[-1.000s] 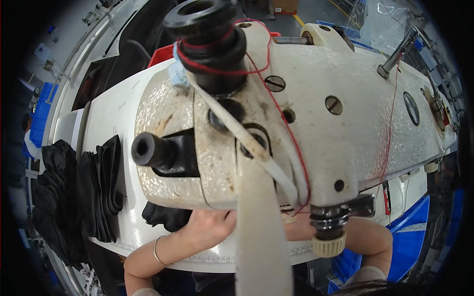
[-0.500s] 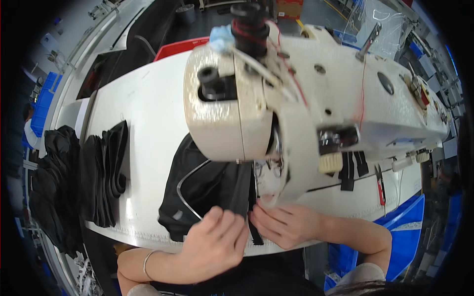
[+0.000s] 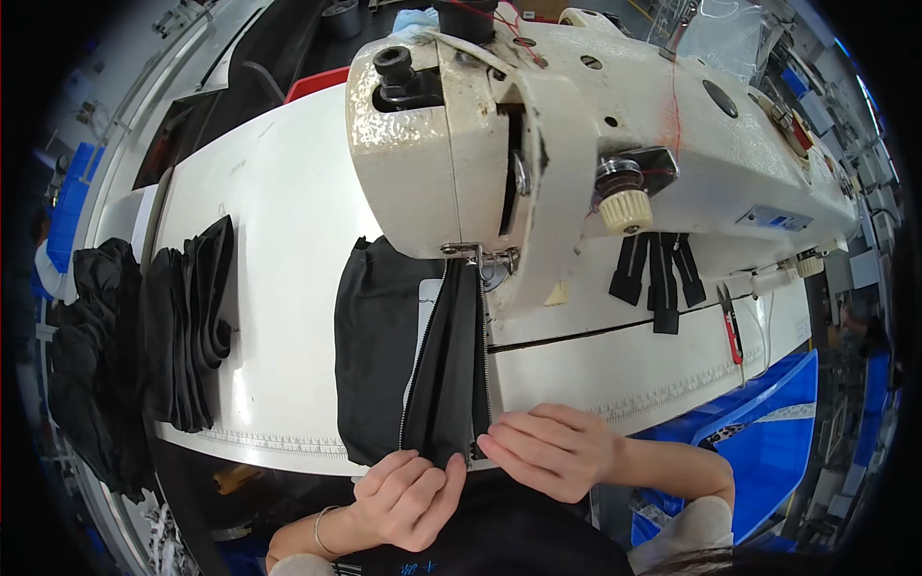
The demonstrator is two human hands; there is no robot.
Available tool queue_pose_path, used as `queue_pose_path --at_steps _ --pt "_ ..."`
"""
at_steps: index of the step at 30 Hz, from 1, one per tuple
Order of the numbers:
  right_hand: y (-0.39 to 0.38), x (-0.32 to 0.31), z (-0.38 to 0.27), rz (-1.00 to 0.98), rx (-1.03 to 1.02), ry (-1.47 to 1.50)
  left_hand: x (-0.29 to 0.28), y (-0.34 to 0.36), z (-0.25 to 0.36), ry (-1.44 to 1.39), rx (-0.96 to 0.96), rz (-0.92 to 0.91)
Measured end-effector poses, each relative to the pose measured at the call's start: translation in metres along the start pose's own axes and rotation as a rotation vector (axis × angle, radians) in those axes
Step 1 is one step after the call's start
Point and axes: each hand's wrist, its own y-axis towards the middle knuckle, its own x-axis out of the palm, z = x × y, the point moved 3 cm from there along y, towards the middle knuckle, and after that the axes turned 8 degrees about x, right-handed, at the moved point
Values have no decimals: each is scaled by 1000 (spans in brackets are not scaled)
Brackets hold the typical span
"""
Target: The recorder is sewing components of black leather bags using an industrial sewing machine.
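Observation:
A white sewing machine [image 3: 413, 163] stands over black fabric [image 3: 375, 346], which has an open zipper [image 3: 427, 326] running down it from the presser foot [image 3: 495, 259]. My left hand [image 3: 408, 499] grips the fabric's lower edge at the left zipper tape, fingers curled. My right hand [image 3: 547, 451] has its fingertips closed on the zipper's right edge, just right of the left hand. Red thread runs over the machine's top. Part of the fabric under the foot is hidden by the machine.
Two black fabric piles [image 3: 96, 355] lie at the left. Black strips [image 3: 663, 288] and red-handled snips [image 3: 730, 326] are at the right of the white table [image 3: 269, 269]. Blue bins [image 3: 768, 470] sit below right; a red tray [image 3: 312, 82] is at the back.
My view has pulled back from the machine top. The fabric under the foot now shows spread with its zipper straight. My hands have moved lower, onto the fabric's near end.

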Motion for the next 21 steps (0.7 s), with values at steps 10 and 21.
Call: queue_pose_path --at_steps 10,21 --pt "-10 1 1 -121 -35 39 -20 5 -66 -611 -672 2" --pt "-18 6 -2 -250 -13 -5 -20 46 -30 -159 166 -273"
